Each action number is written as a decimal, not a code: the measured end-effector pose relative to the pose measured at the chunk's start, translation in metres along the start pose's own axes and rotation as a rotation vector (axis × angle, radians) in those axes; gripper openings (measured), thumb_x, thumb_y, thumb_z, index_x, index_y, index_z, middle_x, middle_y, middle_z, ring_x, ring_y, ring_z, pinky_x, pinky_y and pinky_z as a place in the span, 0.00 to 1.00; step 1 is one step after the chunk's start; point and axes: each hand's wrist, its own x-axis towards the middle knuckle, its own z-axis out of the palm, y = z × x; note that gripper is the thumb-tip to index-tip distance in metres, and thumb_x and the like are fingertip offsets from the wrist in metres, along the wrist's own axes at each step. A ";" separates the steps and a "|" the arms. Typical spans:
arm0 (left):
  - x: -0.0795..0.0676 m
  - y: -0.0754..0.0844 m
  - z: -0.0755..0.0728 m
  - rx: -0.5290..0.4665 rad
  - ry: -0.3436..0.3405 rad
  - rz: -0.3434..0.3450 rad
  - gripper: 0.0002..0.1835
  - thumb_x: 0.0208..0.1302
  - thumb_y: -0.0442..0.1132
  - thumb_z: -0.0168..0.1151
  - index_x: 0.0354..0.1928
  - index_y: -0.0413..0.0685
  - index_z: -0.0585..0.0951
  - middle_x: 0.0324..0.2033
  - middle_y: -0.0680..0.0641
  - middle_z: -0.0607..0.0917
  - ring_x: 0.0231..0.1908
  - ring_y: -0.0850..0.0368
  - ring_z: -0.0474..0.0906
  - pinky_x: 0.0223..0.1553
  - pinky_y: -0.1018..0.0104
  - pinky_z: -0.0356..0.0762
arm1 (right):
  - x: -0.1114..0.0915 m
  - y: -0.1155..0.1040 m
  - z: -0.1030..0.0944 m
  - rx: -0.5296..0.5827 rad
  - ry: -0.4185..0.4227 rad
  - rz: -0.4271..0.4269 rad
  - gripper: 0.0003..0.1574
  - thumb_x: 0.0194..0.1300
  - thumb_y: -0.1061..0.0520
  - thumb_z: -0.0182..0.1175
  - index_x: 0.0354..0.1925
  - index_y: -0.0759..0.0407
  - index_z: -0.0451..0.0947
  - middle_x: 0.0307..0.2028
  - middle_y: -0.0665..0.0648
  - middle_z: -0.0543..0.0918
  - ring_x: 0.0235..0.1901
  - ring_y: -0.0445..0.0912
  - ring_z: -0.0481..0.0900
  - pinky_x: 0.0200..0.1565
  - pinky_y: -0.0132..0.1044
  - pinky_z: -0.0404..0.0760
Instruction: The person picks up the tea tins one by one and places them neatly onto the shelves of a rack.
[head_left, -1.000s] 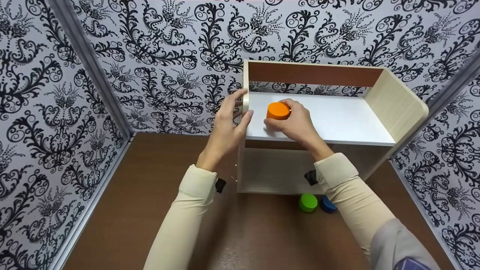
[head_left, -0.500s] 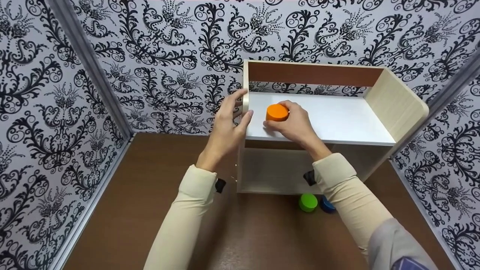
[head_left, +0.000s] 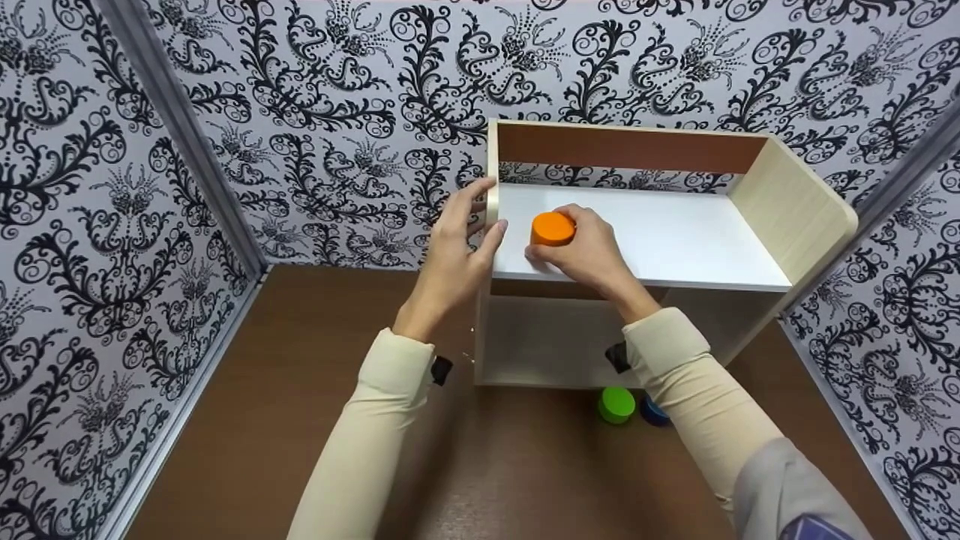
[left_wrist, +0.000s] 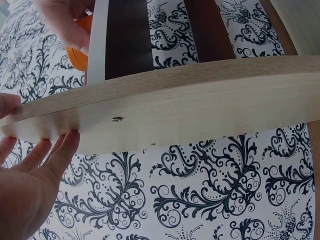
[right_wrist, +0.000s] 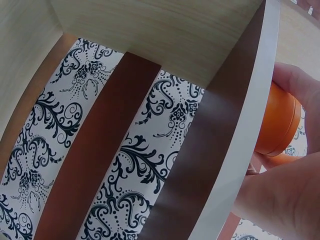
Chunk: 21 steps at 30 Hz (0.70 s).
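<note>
The right hand (head_left: 589, 244) holds the orange cylinder (head_left: 553, 227) between thumb and fingers, over the white shelf board (head_left: 690, 240) of the small shelf unit, near its left end and close to the front edge. That nearness is the main hazard: a loosened grip or a backward tug could tip the cylinder over the lip, down toward the green cylinder (head_left: 617, 405) and blue cylinder (head_left: 654, 411) on the brown surface (head_left: 225, 450) below. (Whether its base touches the board I cannot tell.) The left hand (head_left: 457, 247), thumb and fingers astride the left side panel (head_left: 492, 165), probably steadies the unit; too light a hold might let it shift under a push, while a hard pull inward could knock knuckles or cylinder against that panel.
</note>
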 end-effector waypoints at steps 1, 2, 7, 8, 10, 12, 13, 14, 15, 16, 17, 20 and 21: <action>0.000 0.000 0.000 0.000 0.002 0.003 0.28 0.70 0.30 0.61 0.70 0.39 0.68 0.63 0.39 0.73 0.57 0.50 0.75 0.59 0.69 0.81 | 0.000 0.000 0.000 -0.003 -0.001 0.002 0.44 0.56 0.53 0.75 0.65 0.68 0.70 0.55 0.66 0.75 0.53 0.56 0.74 0.61 0.49 0.78; 0.000 0.000 0.000 0.001 0.005 0.005 0.28 0.70 0.30 0.61 0.70 0.39 0.68 0.63 0.38 0.73 0.57 0.50 0.76 0.58 0.68 0.81 | 0.000 0.000 0.000 -0.007 -0.003 0.003 0.44 0.57 0.52 0.75 0.65 0.68 0.69 0.55 0.66 0.75 0.53 0.56 0.74 0.61 0.49 0.78; 0.000 0.000 0.000 0.007 0.005 0.006 0.28 0.70 0.30 0.61 0.70 0.39 0.68 0.63 0.39 0.73 0.57 0.50 0.75 0.58 0.68 0.81 | 0.000 0.000 0.000 -0.011 -0.003 0.012 0.43 0.57 0.52 0.75 0.65 0.67 0.69 0.55 0.65 0.75 0.53 0.56 0.74 0.62 0.49 0.77; 0.000 0.000 0.000 0.008 0.004 0.005 0.28 0.70 0.30 0.61 0.70 0.39 0.68 0.63 0.39 0.73 0.57 0.50 0.75 0.58 0.68 0.81 | 0.000 0.000 0.000 -0.011 -0.003 0.013 0.43 0.57 0.52 0.75 0.65 0.67 0.69 0.55 0.65 0.75 0.53 0.57 0.74 0.61 0.49 0.77; 0.001 0.000 0.000 0.011 0.002 0.005 0.28 0.70 0.30 0.61 0.71 0.39 0.68 0.64 0.39 0.72 0.58 0.50 0.75 0.58 0.68 0.81 | 0.000 -0.001 0.000 -0.012 -0.003 0.012 0.44 0.57 0.52 0.75 0.65 0.67 0.70 0.55 0.65 0.75 0.53 0.56 0.74 0.61 0.49 0.77; 0.001 0.000 0.000 0.011 -0.001 0.005 0.29 0.70 0.30 0.61 0.71 0.39 0.67 0.64 0.39 0.72 0.58 0.50 0.75 0.58 0.68 0.81 | 0.000 -0.001 -0.001 -0.017 -0.003 0.008 0.44 0.56 0.51 0.76 0.65 0.67 0.69 0.55 0.66 0.75 0.53 0.57 0.74 0.61 0.49 0.77; 0.001 0.000 0.000 0.011 -0.001 0.006 0.29 0.70 0.30 0.61 0.71 0.39 0.67 0.64 0.39 0.72 0.58 0.50 0.75 0.58 0.68 0.81 | 0.000 -0.001 -0.001 -0.018 -0.003 0.006 0.45 0.56 0.51 0.76 0.65 0.67 0.69 0.56 0.66 0.75 0.54 0.57 0.74 0.61 0.49 0.77; 0.001 0.000 0.000 0.012 -0.002 0.007 0.29 0.70 0.30 0.61 0.71 0.39 0.67 0.64 0.39 0.72 0.58 0.50 0.75 0.58 0.68 0.81 | 0.000 -0.001 -0.001 -0.018 -0.001 0.003 0.46 0.56 0.51 0.76 0.65 0.68 0.69 0.56 0.66 0.75 0.54 0.57 0.74 0.62 0.49 0.77; 0.001 0.000 0.000 0.013 -0.003 0.007 0.29 0.70 0.30 0.61 0.71 0.39 0.67 0.64 0.39 0.72 0.58 0.50 0.75 0.58 0.68 0.81 | 0.000 -0.001 -0.001 -0.020 0.002 0.001 0.47 0.55 0.50 0.76 0.65 0.68 0.68 0.56 0.67 0.75 0.55 0.57 0.74 0.62 0.49 0.77; 0.001 0.000 0.000 0.013 -0.003 0.006 0.29 0.70 0.30 0.61 0.71 0.39 0.67 0.64 0.39 0.72 0.58 0.50 0.75 0.58 0.67 0.81 | 0.000 -0.001 -0.001 -0.020 0.004 -0.001 0.47 0.55 0.50 0.77 0.66 0.68 0.68 0.57 0.67 0.74 0.55 0.57 0.74 0.63 0.49 0.77; 0.000 0.000 0.000 0.013 -0.005 0.005 0.29 0.70 0.30 0.61 0.71 0.39 0.67 0.64 0.39 0.72 0.58 0.50 0.75 0.58 0.67 0.81 | -0.001 -0.001 -0.002 -0.024 0.008 -0.001 0.48 0.55 0.50 0.77 0.66 0.68 0.68 0.58 0.67 0.74 0.56 0.57 0.74 0.64 0.49 0.77; 0.000 0.000 -0.001 0.017 -0.008 -0.003 0.29 0.70 0.30 0.61 0.71 0.40 0.67 0.65 0.39 0.72 0.58 0.50 0.75 0.59 0.67 0.81 | -0.002 -0.001 -0.004 -0.016 0.014 -0.002 0.50 0.54 0.50 0.78 0.67 0.68 0.67 0.58 0.68 0.73 0.56 0.58 0.75 0.63 0.48 0.77; 0.000 0.000 -0.002 0.019 -0.009 -0.005 0.29 0.70 0.30 0.61 0.71 0.40 0.67 0.65 0.39 0.72 0.59 0.50 0.75 0.59 0.67 0.81 | -0.003 -0.002 -0.005 -0.013 0.016 0.001 0.50 0.55 0.49 0.78 0.68 0.67 0.66 0.58 0.68 0.73 0.55 0.58 0.75 0.62 0.48 0.78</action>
